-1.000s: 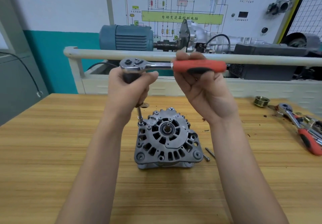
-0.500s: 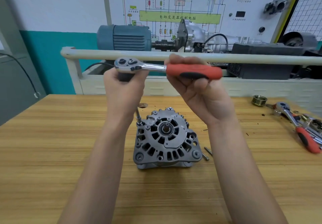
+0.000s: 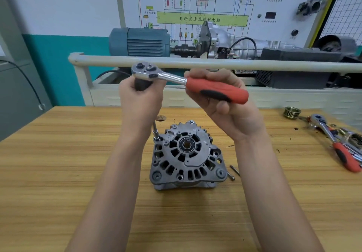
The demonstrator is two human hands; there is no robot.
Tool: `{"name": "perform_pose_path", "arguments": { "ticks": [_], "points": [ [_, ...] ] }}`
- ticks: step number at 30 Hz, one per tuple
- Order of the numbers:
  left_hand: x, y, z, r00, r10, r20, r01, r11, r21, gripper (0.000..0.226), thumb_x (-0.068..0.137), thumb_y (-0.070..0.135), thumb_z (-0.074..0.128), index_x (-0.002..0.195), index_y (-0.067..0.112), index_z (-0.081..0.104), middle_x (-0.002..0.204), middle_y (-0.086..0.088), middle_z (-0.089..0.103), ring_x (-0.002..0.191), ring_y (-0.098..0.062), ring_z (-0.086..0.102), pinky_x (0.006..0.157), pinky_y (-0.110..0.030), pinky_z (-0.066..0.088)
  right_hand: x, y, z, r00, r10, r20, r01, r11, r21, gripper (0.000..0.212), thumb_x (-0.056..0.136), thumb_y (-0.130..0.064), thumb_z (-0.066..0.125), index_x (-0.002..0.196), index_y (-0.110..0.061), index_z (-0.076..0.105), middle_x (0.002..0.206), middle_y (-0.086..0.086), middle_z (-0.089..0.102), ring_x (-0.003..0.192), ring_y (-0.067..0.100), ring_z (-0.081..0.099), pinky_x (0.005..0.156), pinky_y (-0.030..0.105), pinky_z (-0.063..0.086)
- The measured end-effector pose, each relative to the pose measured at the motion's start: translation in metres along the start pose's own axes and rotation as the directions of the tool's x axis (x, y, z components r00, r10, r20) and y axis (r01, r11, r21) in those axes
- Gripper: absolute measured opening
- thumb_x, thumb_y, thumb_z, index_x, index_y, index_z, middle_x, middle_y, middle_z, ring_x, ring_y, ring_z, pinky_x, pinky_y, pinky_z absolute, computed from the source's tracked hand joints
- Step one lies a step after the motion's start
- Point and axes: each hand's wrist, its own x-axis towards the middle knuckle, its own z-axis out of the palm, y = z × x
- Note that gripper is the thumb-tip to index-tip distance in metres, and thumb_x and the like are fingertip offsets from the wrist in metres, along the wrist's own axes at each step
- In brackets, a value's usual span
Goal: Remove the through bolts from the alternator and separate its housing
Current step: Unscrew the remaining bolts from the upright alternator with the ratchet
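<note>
Left hand [image 3: 140,97] first: its fingers are wrapped tight around the dark grip at the top of the extension bar [image 3: 155,130], right under the ratchet head [image 3: 145,71], steadying it. The bar runs down, slightly tilted, to a socket seated on a through bolt at the upper-left corner of the alternator [image 3: 187,157]. Compared with a second ago the ratchet handle [image 3: 216,92] has swung: its far end now dips lower and toward the person, while the socket has stayed on the same corner. My read is one more stroke on this bolt, so it is being backed out but is not yet free.

The alternator stands pulley-end up in the middle of the table [image 3: 58,153], its shaft bare, both housing halves looking closed together.

The right hand [image 3: 225,103] has its fingers curled behind the red handle with the thumb tucked underneath, a firm hold. Just right of the alternator lies a loose through bolt [image 3: 233,172] on the wood (one out already, at least). Far right, well apart, sit a pulley [image 3: 292,112] and a second ratchet wrench [image 3: 337,144].
</note>
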Motion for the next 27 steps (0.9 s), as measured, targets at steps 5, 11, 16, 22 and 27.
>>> {"name": "perform_pose_path", "arguments": {
  "ticks": [5, 11, 16, 22, 27],
  "points": [
    [0.000, 0.003, -0.008, 0.981, 0.034, 0.191, -0.044, 0.998, 0.048, 0.029, 0.071, 0.013, 0.067, 0.050, 0.018, 0.047, 0.041, 0.007, 0.037, 0.037, -0.012, 0.028, 0.043, -0.023, 0.024, 0.001, 0.000, -0.003, 0.997, 0.018, -0.080, -0.004, 0.986, 0.165, 0.035, 0.070, -0.019, 0.076, 0.102, -0.005, 0.071, 0.110, 0.012, 0.069, 0.107, 0.024, 0.065, 0.092, 0.033, 0.052],
    [0.003, 0.006, -0.027, 0.824, 0.055, 0.563, -0.047, 0.998, -0.029, 0.028, 0.071, 0.020, 0.067, 0.052, 0.013, 0.047, 0.040, 0.004, 0.037, 0.034, -0.017, 0.027, 0.044, -0.018, 0.032, 0.008, 0.011, -0.001, 0.972, 0.107, -0.210, -0.017, 0.921, 0.389, 0.035, 0.085, -0.019, 0.053, 0.111, 0.001, 0.066, 0.113, 0.017, 0.068, 0.107, 0.028, 0.065, 0.096, 0.037, 0.051],
    [0.002, 0.004, -0.011, 0.973, 0.025, 0.231, -0.015, 0.999, -0.047, 0.031, 0.076, 0.011, 0.063, 0.052, 0.020, 0.046, 0.039, 0.008, 0.034, 0.036, -0.012, 0.023, 0.041, -0.023, 0.019, 0.004, 0.005, 0.001, 0.996, 0.015, -0.087, 0.002, 0.981, 0.193, 0.035, 0.068, -0.017, 0.079, 0.101, -0.007, 0.072, 0.108, 0.010, 0.071, 0.108, 0.024, 0.065, 0.095, 0.034, 0.050],
    [-0.001, 0.004, -0.008, 0.987, 0.051, 0.155, -0.054, 0.998, 0.018, 0.022, 0.072, 0.012, 0.065, 0.060, 0.006, 0.047, 0.041, 0.005, 0.035, 0.038, -0.012, 0.026, 0.043, -0.029, 0.019, 0.002, 0.001, -0.001, 1.000, -0.013, 0.013, 0.012, 0.997, 0.075, 0.036, 0.067, -0.020, 0.079, 0.100, -0.010, 0.073, 0.108, 0.007, 0.071, 0.110, 0.021, 0.063, 0.095, 0.032, 0.049],
    [0.004, 0.005, -0.026, 0.823, 0.077, 0.563, -0.083, 0.996, -0.015, 0.022, 0.072, 0.022, 0.068, 0.055, 0.019, 0.054, 0.042, 0.003, 0.042, 0.036, -0.020, 0.032, 0.040, -0.034, 0.024, 0.008, 0.012, -0.002, 0.980, 0.077, -0.186, 0.004, 0.917, 0.399, 0.034, 0.083, -0.019, 0.056, 0.108, 0.001, 0.067, 0.111, 0.017, 0.068, 0.105, 0.028, 0.066, 0.095, 0.037, 0.052]
  ]
}}
